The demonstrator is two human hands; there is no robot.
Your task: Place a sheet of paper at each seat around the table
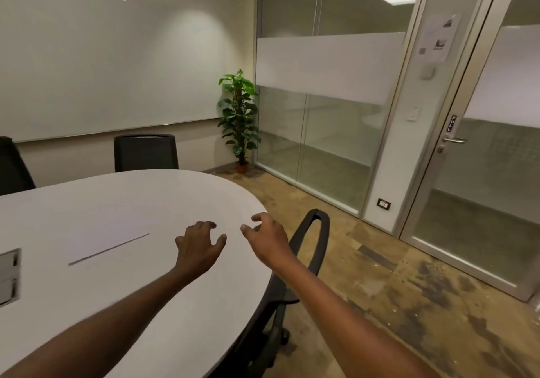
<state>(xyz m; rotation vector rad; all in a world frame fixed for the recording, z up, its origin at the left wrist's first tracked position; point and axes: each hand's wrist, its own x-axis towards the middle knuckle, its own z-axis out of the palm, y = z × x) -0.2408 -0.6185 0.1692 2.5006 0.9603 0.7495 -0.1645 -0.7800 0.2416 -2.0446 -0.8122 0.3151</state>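
Observation:
A white oval table (140,190) fills the lower left. On it lies a stack of white paper (105,233), its near edge showing as a dark line. My left hand (198,246) hovers over the table to the right of the stack, fingers spread and holding nothing. Close beside it, my right hand (267,237) reaches over the table's rounded right end, fingers curled apart and empty. A sheet under the hands cannot be made out against the white top.
A black chair (309,249) is tucked at the table's right end under my right arm. Two more black chairs (145,152) (13,167) stand at the far side. A cable hatch (8,275) sits in the tabletop at left. A potted plant (239,114) and glass door (479,155) lie beyond.

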